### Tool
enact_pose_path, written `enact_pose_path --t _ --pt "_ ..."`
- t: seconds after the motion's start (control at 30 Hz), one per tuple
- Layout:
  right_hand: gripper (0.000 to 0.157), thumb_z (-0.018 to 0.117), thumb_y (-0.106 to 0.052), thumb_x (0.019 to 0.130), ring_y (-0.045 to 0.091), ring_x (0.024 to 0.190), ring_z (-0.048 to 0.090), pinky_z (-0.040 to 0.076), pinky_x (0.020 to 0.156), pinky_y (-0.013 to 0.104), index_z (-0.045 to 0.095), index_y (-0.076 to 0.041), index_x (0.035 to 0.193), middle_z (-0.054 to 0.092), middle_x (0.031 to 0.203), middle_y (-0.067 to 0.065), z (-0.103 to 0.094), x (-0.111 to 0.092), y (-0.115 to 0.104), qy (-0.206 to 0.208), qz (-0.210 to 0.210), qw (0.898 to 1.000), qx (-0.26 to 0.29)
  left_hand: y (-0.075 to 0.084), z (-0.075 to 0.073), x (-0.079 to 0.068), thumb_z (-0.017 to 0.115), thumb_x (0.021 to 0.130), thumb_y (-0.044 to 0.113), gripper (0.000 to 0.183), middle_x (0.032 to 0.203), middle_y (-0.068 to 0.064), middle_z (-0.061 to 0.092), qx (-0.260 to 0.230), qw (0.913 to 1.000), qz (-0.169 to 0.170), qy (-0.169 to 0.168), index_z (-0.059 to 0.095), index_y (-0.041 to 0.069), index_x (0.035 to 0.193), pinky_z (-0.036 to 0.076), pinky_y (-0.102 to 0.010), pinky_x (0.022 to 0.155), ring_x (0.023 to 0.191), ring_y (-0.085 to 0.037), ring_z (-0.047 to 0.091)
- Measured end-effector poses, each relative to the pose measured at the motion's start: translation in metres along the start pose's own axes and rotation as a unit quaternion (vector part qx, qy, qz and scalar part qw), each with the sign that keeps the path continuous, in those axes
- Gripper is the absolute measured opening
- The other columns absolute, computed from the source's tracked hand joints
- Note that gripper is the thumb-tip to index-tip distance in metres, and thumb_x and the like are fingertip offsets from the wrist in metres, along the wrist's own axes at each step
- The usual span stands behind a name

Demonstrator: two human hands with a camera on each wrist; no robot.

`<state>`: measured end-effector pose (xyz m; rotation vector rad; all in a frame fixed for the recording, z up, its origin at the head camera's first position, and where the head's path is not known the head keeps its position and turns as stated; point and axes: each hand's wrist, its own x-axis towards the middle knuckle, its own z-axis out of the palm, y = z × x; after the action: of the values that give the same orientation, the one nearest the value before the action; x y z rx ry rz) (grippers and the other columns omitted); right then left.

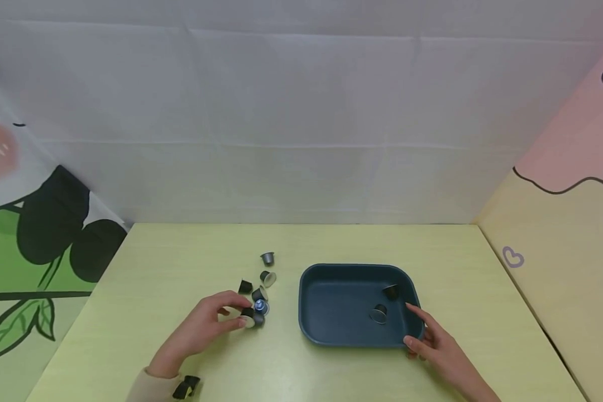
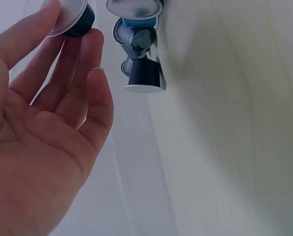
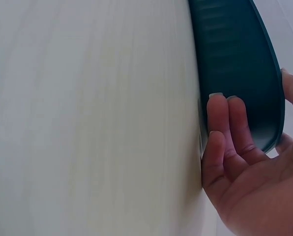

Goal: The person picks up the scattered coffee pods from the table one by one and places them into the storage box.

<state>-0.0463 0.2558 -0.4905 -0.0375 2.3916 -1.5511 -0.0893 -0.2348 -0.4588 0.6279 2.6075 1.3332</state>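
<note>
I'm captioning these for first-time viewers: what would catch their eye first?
Probably the dark blue tray right of centre on the pale table, its right end held by the right hand, with two small capsules in its right half. Next, the left hand, pinching one capsule beside a loose group of others left of the tray.

The pale yellow table (image 1: 352,243) is backed by a creased greyish-white cloth (image 1: 301,111). Green leaves (image 1: 15,324) are printed on the left panel (image 1: 2,251), and a purple heart (image 1: 513,257) is shown on the right panel (image 1: 553,251).
</note>
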Motion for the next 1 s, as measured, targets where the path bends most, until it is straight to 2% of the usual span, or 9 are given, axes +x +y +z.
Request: enact_pose_path --t 0.23,0.57,0.83,1.0 --pt "0.068 0.067 -0.022 0.097 0.024 0.074 0.065 0.049 0.066 0.028 0.031 -0.017 0.155 0.064 0.081 0.014 0.0 0.002 0.0 -0.004 0.008 1.0 0.005 0.005 0.004 0.007 0.076 0.09 0.027 0.029 0.114 0.008 0.067 -0.001 1.0 0.003 -0.005 0.07 0.015 0.116 0.051 -0.043 0.082 0.102 -0.017 0.061" --pt "0.068 0.067 -0.023 0.097 0.023 0.074 0.065 0.049 0.066 0.028 0.031 -0.017 0.154 0.064 0.081 0.013 0.0 0.002 -0.001 0.0 0.009 1.0 -0.003 0.017 0.016 0.022 0.076 0.089 0.025 0.03 0.112 0.006 0.067 -0.008 0.9994 0.028 -0.017 0.07 0.014 0.116 0.051 -0.04 0.081 0.101 -0.016 0.064" --pt "0.067 0.066 -0.022 0.098 0.024 0.074 0.065 0.05 0.066 0.028 0.03 -0.016 0.155 0.065 0.081 0.014 -0.001 0.001 0.0 -0.002 0.008 1.0 0.001 0.03 0.026 0.036 0.076 0.09 0.022 0.029 0.115 0.002 0.067 -0.036 0.9977 0.044 -0.036 0.07 0.012 0.117 0.052 -0.042 0.083 0.098 -0.023 0.063" --pt "0.067 0.066 -0.021 0.098 0.024 0.074 0.066 0.05 0.067 0.028 0.03 -0.015 0.155 0.065 0.081 0.014 0.0 0.0 0.0 -0.004 0.003 1.0 0.002 0.036 0.031 0.044 0.075 0.091 0.02 0.028 0.113 0.004 0.068 -0.041 0.9964 0.061 -0.042 0.07 0.011 0.117 0.053 -0.041 0.082 0.1 -0.018 0.064"
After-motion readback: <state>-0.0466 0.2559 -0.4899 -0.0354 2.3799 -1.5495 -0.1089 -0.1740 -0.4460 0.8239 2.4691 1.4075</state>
